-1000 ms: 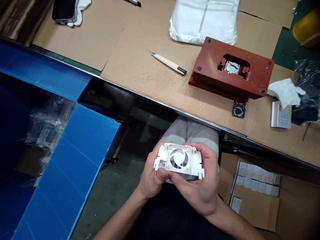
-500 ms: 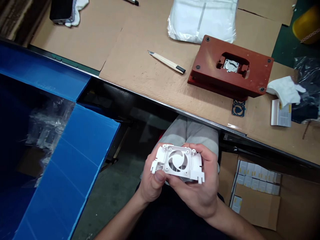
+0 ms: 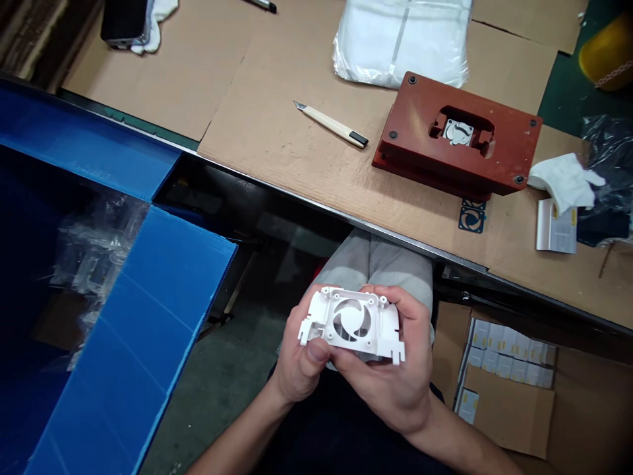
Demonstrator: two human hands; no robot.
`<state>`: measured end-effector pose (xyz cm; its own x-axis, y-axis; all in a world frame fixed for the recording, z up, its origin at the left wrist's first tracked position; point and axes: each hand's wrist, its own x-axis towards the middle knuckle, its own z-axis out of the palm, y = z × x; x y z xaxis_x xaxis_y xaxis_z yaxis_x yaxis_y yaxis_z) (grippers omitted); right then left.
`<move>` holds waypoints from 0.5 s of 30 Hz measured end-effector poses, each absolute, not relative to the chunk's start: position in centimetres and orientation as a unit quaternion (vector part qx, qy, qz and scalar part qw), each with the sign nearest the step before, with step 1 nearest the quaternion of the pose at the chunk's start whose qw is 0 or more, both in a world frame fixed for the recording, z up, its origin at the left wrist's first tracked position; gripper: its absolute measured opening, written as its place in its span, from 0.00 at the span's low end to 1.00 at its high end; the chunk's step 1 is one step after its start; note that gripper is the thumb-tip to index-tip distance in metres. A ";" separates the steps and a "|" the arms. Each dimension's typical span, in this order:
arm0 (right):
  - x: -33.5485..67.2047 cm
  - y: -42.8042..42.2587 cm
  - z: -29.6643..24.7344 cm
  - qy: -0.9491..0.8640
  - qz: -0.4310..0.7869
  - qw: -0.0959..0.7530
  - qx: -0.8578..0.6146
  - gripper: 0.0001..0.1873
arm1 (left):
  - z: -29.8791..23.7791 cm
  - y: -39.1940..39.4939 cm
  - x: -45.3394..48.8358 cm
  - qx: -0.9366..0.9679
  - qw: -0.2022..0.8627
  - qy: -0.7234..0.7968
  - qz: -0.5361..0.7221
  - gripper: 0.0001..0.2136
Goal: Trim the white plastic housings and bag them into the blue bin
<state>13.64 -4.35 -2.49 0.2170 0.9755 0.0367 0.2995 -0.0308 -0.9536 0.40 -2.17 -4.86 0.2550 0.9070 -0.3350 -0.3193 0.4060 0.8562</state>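
Both hands hold a white plastic fan housing with a round vaned opening, low over my lap below the table edge. My left hand grips its left end, thumb pressed on the lower left corner. My right hand cradles it from beneath and the right, fingers curled over the top right edge. On the table above sits a red-brown fixture block with a small grey part in its recess.
A utility knife lies on the cardboard-covered table. A white plastic bag is at the back. A blue corrugated bin with clear bags stands left. A carton of small boxes sits lower right. A white cloth lies at the right.
The fan housing has tilted slightly, its left end dipping, and my left thumb has shifted onto its lower left corner. Both hands stay where they were.
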 end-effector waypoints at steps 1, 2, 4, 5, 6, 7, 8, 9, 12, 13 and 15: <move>13.6 -4.4 -2.5 -0.512 0.360 0.471 -0.622 0.41 | -4.8 -2.2 0.4 0.338 0.716 0.436 0.427 0.31; 13.6 -4.4 -2.6 -0.512 0.361 0.470 -0.622 0.41 | -4.8 -2.2 0.4 0.339 0.715 0.437 0.427 0.31; 13.6 -4.5 -2.7 -0.511 0.363 0.470 -0.621 0.42 | -4.7 -2.2 0.3 0.340 0.713 0.442 0.425 0.31; 13.6 -4.5 -2.7 -0.511 0.363 0.472 -0.620 0.42 | -4.7 -2.2 0.3 0.342 0.712 0.444 0.423 0.31; 13.6 -4.5 -2.8 -0.512 0.363 0.474 -0.618 0.42 | -4.7 -2.1 0.3 0.344 0.712 0.445 0.421 0.31; 13.6 -4.4 -2.8 -0.512 0.362 0.478 -0.615 0.42 | -4.6 -2.1 0.3 0.346 0.712 0.445 0.419 0.31; 13.6 -4.4 -2.8 -0.513 0.362 0.481 -0.612 0.42 | -4.6 -2.1 0.3 0.349 0.712 0.444 0.417 0.30; 13.6 -4.3 -2.7 -0.513 0.361 0.483 -0.611 0.42 | -4.6 -2.0 0.3 0.352 0.713 0.442 0.416 0.30; 13.5 -4.2 -2.5 -0.513 0.360 0.483 -0.612 0.40 | -4.6 -2.1 0.2 0.353 0.714 0.437 0.417 0.30; 13.4 -4.3 -2.5 -0.513 0.360 0.481 -0.613 0.40 | -4.7 -2.1 0.2 0.350 0.714 0.437 0.419 0.30; 13.4 -4.3 -2.5 -0.514 0.358 0.479 -0.615 0.40 | -4.6 -2.1 0.1 0.343 0.713 0.439 0.424 0.30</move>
